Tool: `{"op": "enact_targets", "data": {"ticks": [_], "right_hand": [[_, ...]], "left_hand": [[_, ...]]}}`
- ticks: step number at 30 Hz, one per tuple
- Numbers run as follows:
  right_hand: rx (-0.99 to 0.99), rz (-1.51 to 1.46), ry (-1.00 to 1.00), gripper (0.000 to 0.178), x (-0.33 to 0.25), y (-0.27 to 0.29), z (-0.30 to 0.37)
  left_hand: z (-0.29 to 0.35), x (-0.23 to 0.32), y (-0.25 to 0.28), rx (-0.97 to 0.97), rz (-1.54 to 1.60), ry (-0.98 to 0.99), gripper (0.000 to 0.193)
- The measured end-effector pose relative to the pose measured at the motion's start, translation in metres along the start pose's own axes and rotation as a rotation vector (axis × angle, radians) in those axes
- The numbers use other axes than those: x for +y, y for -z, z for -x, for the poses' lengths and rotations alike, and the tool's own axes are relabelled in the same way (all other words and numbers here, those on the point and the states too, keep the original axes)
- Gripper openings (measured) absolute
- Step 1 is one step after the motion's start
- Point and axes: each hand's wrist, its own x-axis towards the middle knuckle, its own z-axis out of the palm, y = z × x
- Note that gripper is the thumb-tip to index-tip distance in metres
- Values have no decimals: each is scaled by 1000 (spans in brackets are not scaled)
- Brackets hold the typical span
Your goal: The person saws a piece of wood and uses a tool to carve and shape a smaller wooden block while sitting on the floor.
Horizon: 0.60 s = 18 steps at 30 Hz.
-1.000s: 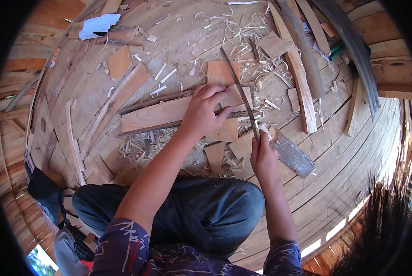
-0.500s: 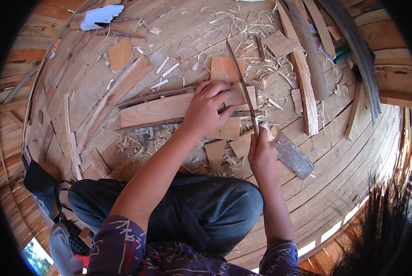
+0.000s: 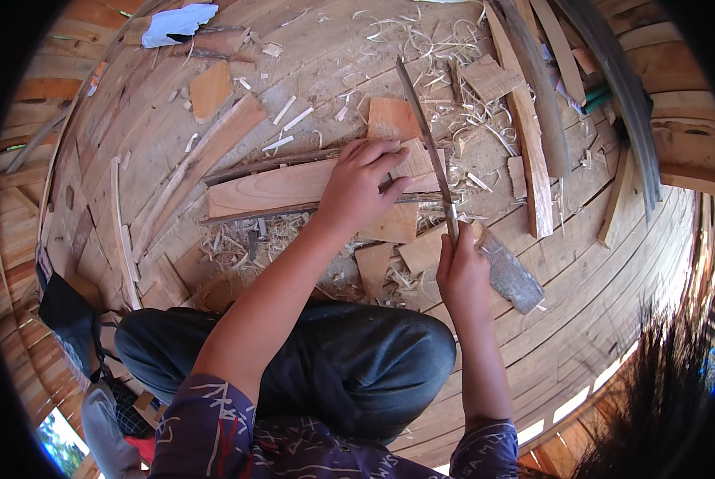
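My left hand presses down on a long flat wooden plank that lies across the plank floor in front of my knees. My right hand grips the handle of a long narrow blade, which points away from me and runs along the right end of the plank, beside my left fingers. A squarish wood offcut lies under the blade's far part. Pale shavings are heaped around the plank.
Several wood offcuts and long slats lie to the right. A grey sheath-like object sits by my right hand. A white crumpled scrap lies at the far left. A dark bag rests beside my left knee.
The view has shifted slightly; the blade has tilted a little more upright while my left hand stays pressed on the plank.
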Motion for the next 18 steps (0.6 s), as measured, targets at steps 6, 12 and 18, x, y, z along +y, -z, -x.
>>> {"op": "enact_targets", "data": {"ticks": [6,12,18], "right_hand": [[-22,-38,-40,20,5,20,12],[-79,-20,-60,22,19,9,29],[-64,-34,-61,21,12,3,29]], "left_hand": [[0,-1,4,4,0,-32,36],[-2,1,1,3,3,-63,36],[-2,3,2,-1,-6,-36,36]]}}
